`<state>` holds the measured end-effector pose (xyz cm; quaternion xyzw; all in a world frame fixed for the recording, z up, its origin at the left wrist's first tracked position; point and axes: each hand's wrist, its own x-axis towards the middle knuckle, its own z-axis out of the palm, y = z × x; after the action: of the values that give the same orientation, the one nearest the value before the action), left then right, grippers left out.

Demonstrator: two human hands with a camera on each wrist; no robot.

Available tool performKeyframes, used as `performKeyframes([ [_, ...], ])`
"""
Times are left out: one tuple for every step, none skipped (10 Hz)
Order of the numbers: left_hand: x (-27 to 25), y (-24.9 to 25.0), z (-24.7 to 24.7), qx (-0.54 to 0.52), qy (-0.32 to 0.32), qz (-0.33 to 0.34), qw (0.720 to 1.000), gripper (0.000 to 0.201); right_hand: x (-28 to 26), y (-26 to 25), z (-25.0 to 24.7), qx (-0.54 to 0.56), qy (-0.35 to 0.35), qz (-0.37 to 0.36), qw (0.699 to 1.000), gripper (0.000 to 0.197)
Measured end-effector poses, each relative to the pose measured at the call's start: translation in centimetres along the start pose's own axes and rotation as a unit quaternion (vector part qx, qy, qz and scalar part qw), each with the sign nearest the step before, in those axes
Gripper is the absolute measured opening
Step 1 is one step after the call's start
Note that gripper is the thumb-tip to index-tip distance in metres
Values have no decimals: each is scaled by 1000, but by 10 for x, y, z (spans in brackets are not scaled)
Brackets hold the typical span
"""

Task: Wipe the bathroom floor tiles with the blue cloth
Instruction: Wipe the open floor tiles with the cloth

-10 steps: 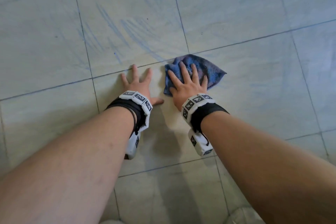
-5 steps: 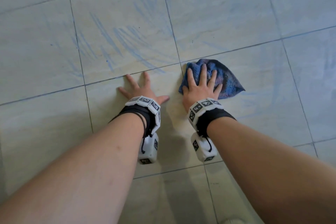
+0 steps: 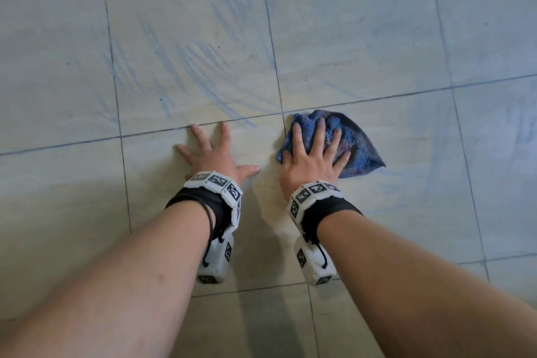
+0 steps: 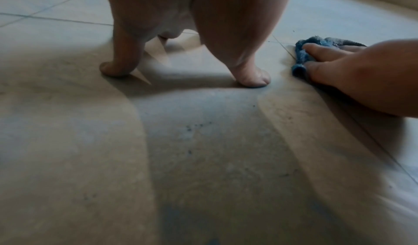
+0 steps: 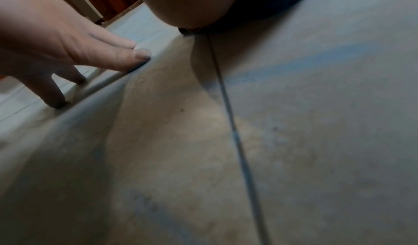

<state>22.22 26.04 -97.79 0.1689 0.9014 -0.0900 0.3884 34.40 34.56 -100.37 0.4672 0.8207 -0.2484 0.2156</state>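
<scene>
Pressing one blue cloth (image 3: 359,144) flat, right hand (image 3: 312,158) spread; left hand (image 3: 216,155) splayed on tiles (image 3: 363,38).

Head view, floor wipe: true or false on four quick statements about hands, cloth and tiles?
1. The right hand presses flat on the crumpled blue terry cloth. True.
2. The left hand holds a second cloth. False: it rests bare, fingers spread, on the pale floor tiles.
3. Blue streaks mark the tile beyond the left hand. True.
4. The cloth lies left of both hands. False: it lies under the right hand.
</scene>
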Motion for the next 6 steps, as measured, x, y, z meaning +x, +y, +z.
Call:
performKeyframes([
  [-2, 0, 1, -14, -2, 4, 1000, 110, -1, 1, -2, -4, -1, 4, 1000, 61],
  [-2, -1, 1, -15, 5, 6, 1000, 109, -1, 0, -1, -3, 0, 4, 1000, 61],
  [-1, 0, 3, -17, 9, 10, 1000, 109, 0, 0, 0, -6, 12, 5, 1000, 61],
  [-2, -1, 2, -17, 8, 10, 1000, 110, -2, -2, 1, -7, 12, 12, 1000, 60],
  [-2, -1, 3, -16, 9, 10, 1000, 110, -3, -5, 0, -6, 5, 17, 1000, 60],
  [-3, -1, 1, -10, 4, 6, 1000, 111, -3, -5, 0, -3, -8, 18, 1000, 60],
])
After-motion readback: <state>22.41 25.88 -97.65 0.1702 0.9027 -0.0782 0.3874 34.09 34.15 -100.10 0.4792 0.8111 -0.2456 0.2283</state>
